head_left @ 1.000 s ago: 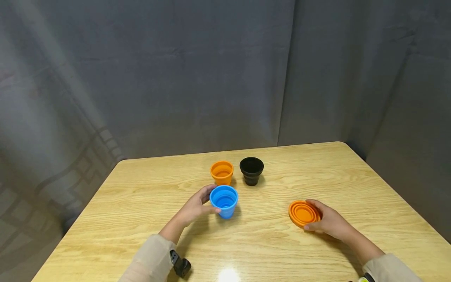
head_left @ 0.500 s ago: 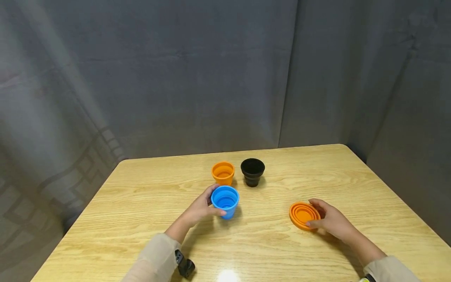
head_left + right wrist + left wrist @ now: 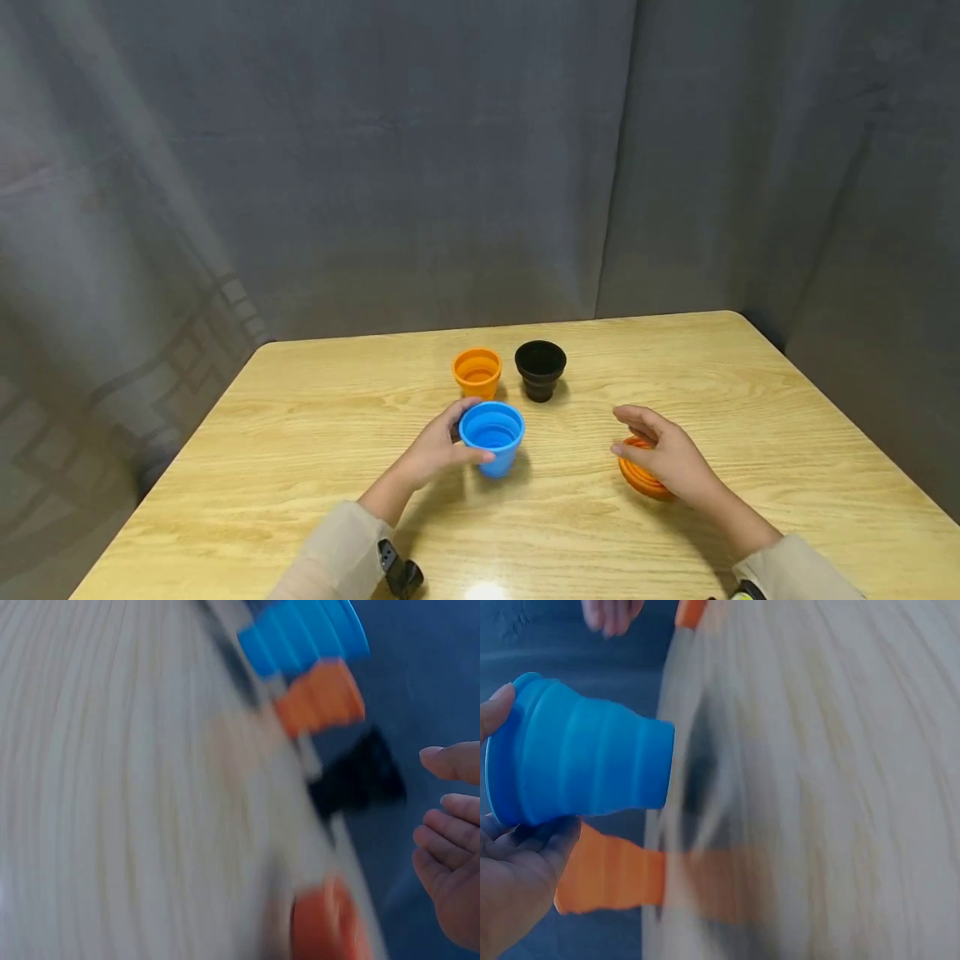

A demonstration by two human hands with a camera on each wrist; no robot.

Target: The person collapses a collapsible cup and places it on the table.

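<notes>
i have my left hand (image 3: pixel 437 454) gripping the blue cup (image 3: pixel 498 460) by its side, just below the centre of the head frame. my right hand (image 3: pixel 672 457) hangs wide and loose above the ringed, flattened orange cup (image 3: pixel 640 481), right of centre in the lower half. on the counter (image 3: pixel 337 392), the upright orange cup (image 3: pixel 478 379) and black cup (image 3: pixel 539 388) stand near each other, mid-frame.

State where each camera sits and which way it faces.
Head: on the head, facing forward and down at the table; left hand, right hand show.
Left wrist: on that wrist, facing blue cup; both hands show partly.
Right wrist: on that wrist, facing table and black cup; right hand shows.
Wrist views share: blue cup, orange cup.
</notes>
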